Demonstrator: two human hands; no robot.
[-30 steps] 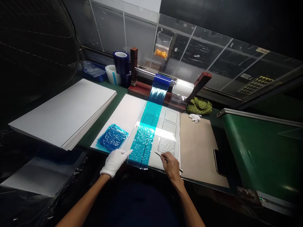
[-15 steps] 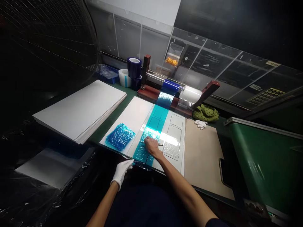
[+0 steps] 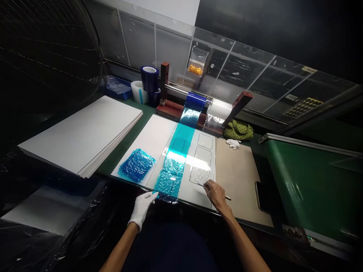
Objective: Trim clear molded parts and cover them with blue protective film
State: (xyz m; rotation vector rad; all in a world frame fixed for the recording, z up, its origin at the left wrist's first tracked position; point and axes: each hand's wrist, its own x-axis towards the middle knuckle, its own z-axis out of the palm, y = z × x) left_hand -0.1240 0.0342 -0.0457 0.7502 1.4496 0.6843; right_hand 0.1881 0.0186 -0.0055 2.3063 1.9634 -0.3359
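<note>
- Left hand [image 3: 142, 208], gloved in white, pinches the film [image 3: 178, 148] between thumb and fingers at its 7 o'clock corner, by the table's 6 o'clock edge
- Right hand [image 3: 214, 194], bare, grips a thin tool [image 3: 228, 197], tip toward 10 o'clock, handle poking out toward 3 o'clock
- The tip is near the 6 o'clock edge of a clear piece [image 3: 200, 174]; whether they touch, I cannot tell
- Film, see-through teal, lies over the outlined sheet [image 3: 195, 193], running up toward 1 o'clock to the blue roll [image 3: 196, 100]
- Crinkled texture shows on its 6 o'clock half
- Clear roll [image 3: 219, 107] sits at the blue roll's 3 o'clock, on the same stand [image 3: 171, 108]
- Blue pile [image 3: 137, 165] lies at 9 o'clock of the film's near half
- Paper stack [image 3: 82, 132] lies at the pile's 10 o'clock
- Brown board [image 3: 236, 177] lies at the sheet's 3 o'clock, a phone [image 3: 262, 197] at its 4 o'clock edge
</note>
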